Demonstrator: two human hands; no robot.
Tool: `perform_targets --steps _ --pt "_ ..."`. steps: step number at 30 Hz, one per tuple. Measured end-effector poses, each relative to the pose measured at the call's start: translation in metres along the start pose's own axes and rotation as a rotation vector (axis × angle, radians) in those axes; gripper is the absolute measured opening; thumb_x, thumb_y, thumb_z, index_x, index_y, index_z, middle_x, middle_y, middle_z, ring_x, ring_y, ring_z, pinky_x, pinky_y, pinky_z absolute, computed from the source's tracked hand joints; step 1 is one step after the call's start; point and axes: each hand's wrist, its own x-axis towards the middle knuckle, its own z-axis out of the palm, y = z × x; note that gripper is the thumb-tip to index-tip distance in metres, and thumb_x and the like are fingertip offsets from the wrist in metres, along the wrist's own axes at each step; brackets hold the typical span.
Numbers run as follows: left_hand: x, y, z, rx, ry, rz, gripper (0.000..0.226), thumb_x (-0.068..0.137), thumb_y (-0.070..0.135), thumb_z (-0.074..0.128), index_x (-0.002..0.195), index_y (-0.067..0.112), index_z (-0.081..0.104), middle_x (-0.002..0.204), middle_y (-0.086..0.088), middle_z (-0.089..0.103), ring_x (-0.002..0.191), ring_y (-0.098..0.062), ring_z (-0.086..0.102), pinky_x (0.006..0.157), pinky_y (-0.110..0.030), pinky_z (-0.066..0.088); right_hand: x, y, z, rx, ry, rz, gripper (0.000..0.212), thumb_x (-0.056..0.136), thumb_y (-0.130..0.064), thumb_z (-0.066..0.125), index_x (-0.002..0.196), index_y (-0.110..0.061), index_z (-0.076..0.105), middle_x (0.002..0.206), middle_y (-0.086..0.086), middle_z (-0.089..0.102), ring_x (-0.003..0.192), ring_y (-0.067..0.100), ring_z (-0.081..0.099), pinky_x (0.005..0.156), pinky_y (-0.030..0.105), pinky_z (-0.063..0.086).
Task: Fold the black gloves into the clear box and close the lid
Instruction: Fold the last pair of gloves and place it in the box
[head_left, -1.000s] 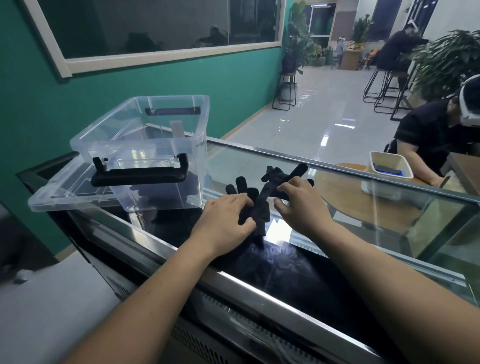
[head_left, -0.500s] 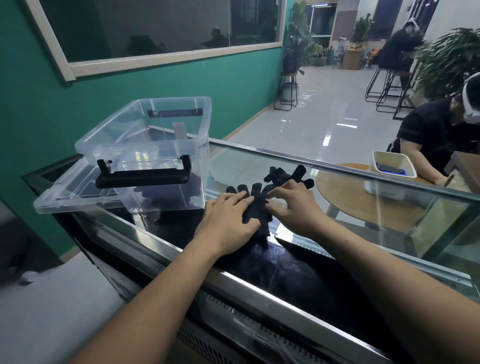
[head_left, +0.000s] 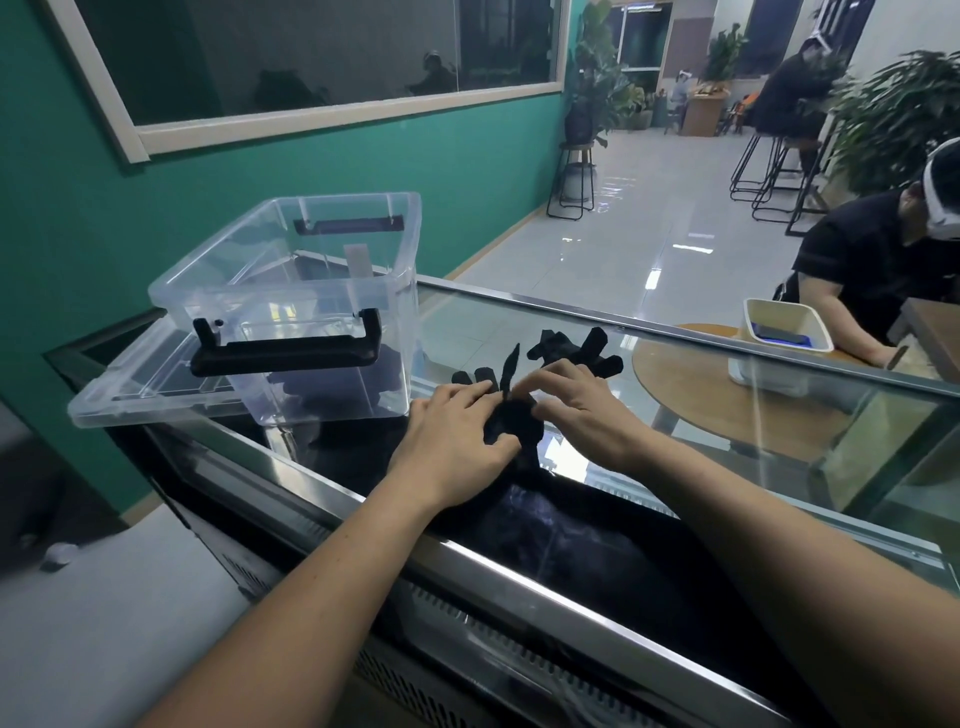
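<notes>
Pinched by right hand (head_left: 582, 410): upturned finger of near black glove (head_left: 514, 423), pressed onto glass counter (head_left: 457, 317) by straight-fingered left hand (head_left: 457, 436). Second black glove (head_left: 571, 349) laid at 1 o'clock. Clear box (head_left: 291, 291) at 10 o'clock, uncovered, lid (head_left: 130, 397) partly beneath

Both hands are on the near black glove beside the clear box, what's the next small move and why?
Probably fold the raised glove finger down onto the near black fabric glove: the right hand pinches it upright, the left hand presses the glove flat, and the clear plastic box stands open.
</notes>
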Motion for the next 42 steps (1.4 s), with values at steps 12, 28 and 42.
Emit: perform_targets --steps 12,28,42 --pt "-0.001 0.001 0.000 -0.027 0.014 -0.024 0.069 0.096 0.058 0.043 0.161 0.037 0.045 0.170 0.014 0.038 0.156 -0.011 0.024 0.127 -0.041 0.016 0.006 0.015 0.000 -0.415 0.299 0.081 0.024 0.100 -0.041 0.060 0.084 -0.023 0.059 0.103 -0.002 0.054 0.103 0.022 0.044 0.097 0.036 0.028" --pt "-0.004 -0.001 -0.002 -0.106 -0.015 0.098 0.057 0.093 0.058 0.036 0.147 0.052 0.056 0.159 0.026 0.044 0.151 -0.006 0.026 0.125 -0.044 0.021 0.006 0.026 -0.008 -0.504 0.346 0.206 0.030 0.100 -0.044 0.065 0.117 -0.020 0.070 0.115 0.007 0.064 0.109 0.035 0.058 0.097 0.046 0.047" --pt "-0.007 0.000 -0.005 -0.294 0.195 0.086 0.037 0.098 0.044 0.057 0.132 0.038 0.070 0.124 0.020 0.068 0.122 -0.006 0.056 0.112 -0.043 0.048 0.003 -0.003 -0.024 0.144 0.647 0.217 0.014 0.104 -0.029 0.061 0.102 -0.017 0.066 0.088 -0.002 0.070 0.079 0.014 0.065 0.063 0.023 0.044"
